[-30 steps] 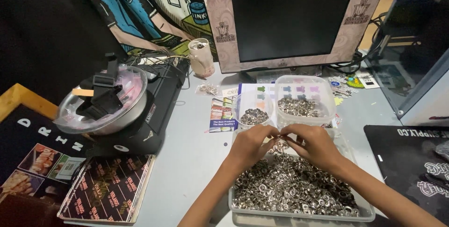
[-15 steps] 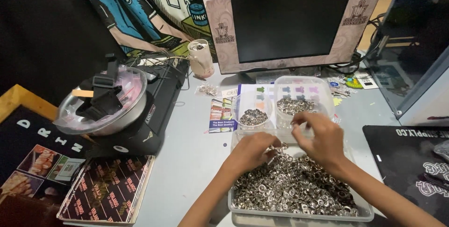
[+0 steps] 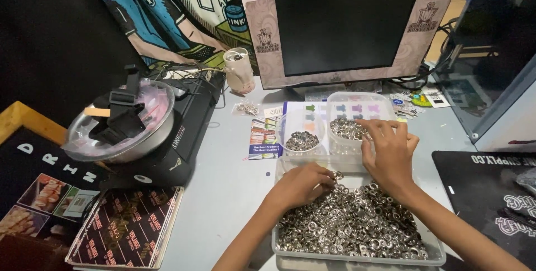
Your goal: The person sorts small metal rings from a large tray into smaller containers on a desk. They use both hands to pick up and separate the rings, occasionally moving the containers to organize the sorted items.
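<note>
A clear tray (image 3: pixel 290 248) in front of me is heaped with small silver metal rings (image 3: pixel 352 229). My left hand (image 3: pixel 301 184) rests curled on the heap's far left part, its fingertips pinching among the rings. My right hand (image 3: pixel 388 151) reaches over the tray's far edge, fingers spread above a clear rectangular tub (image 3: pixel 349 103) that holds a small pile of rings (image 3: pixel 347 128). Left of that tub stands a round clear cup (image 3: pixel 301 140) with darker rings in it.
A dark monitor (image 3: pixel 346 22) stands behind the tubs. A black machine (image 3: pixel 178 131) carries a clear bowl (image 3: pixel 120 123) at the left. A printed leaflet (image 3: pixel 262 137), a plastic cup (image 3: pixel 239 70), a box of dark cards (image 3: pixel 125 226) and a black mat (image 3: pixel 491 193) lie around.
My hands, close together over the heap a second ago, have parted. The right hand moved away from me to the rectangular tub; the left hand stayed on the rings.
</note>
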